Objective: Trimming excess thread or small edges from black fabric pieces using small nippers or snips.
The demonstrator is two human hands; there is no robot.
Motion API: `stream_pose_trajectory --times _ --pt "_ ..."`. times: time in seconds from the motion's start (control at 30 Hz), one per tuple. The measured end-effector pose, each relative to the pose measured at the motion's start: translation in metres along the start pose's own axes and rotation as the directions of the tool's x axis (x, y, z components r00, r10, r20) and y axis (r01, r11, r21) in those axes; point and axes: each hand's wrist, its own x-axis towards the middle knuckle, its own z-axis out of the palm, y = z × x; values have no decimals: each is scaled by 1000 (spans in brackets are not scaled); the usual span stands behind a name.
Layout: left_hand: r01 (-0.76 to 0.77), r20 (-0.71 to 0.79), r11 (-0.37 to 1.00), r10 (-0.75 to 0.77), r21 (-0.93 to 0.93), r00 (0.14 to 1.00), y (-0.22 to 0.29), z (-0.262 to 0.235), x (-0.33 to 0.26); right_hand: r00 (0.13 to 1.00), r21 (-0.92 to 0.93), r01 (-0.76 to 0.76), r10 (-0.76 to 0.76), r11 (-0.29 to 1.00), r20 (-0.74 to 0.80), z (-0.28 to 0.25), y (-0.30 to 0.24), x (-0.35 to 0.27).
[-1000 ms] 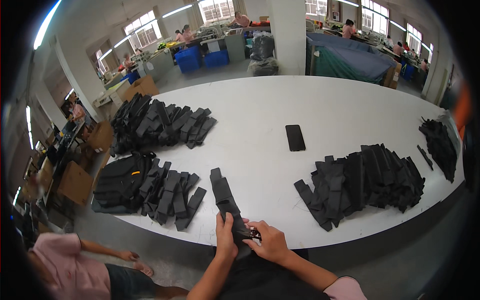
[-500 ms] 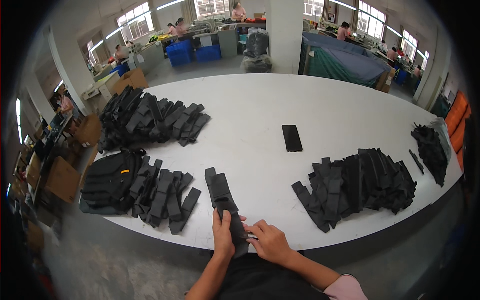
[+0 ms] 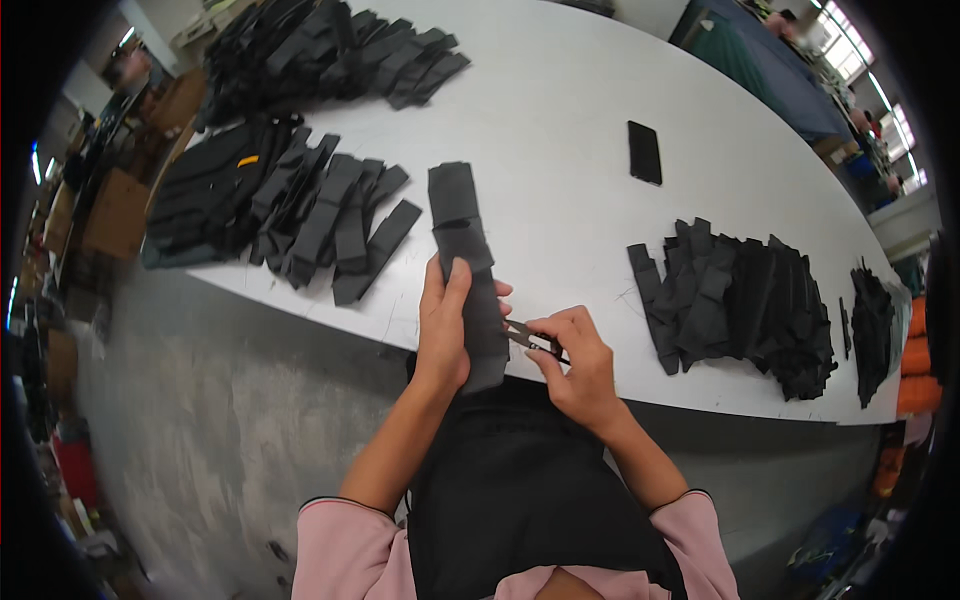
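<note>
A long dark grey fabric strap piece [image 3: 458,215] is in my left hand [image 3: 443,330], which wraps around its lower half. The thumb lies on top, and fingertips show past the right edge. Its far end extends over the table. My right hand [image 3: 584,368] grips a pair of thread snips [image 3: 540,343] between thumb and fingers. The snips' blades point left at the strap piece's right edge, close to my left fingertips. Whether the blades touch the fabric or a thread, I cannot tell.
The white table [image 3: 545,215] bears a pile of dark strap pieces [image 3: 345,215] at left, a bigger heap [image 3: 300,60] behind, and another pile [image 3: 745,305] at right. A black backpack [image 3: 215,190] lies at the left edge. A phone [image 3: 645,152] lies farther back.
The view has tipped downward and turned, so the table appears higher. My right hand has drawn slightly away from the strap piece, and more of the snips shows. My left hand keeps its hold.
</note>
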Motion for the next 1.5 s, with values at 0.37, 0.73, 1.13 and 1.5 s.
stream_pose_trajectory --times 0.37,0.73,1.13,1.5 --pt "57 -11 998 -57 -34 998 1 -17 -12 974 -263 224 -213 938 73 2 -4 -11" --pt "107 3 994 -107 -21 994 -1 -25 -10 949 -384 314 -277 868 151 1 -5 -7" --pt "144 16 989 -144 -40 989 -7 -21 -7 979 -251 203 -191 947 73 17 2 -13" --pt "33 -28 999 -32 7 999 -20 -21 -1 756 827 -549 349 -123 554 35 22 -24"
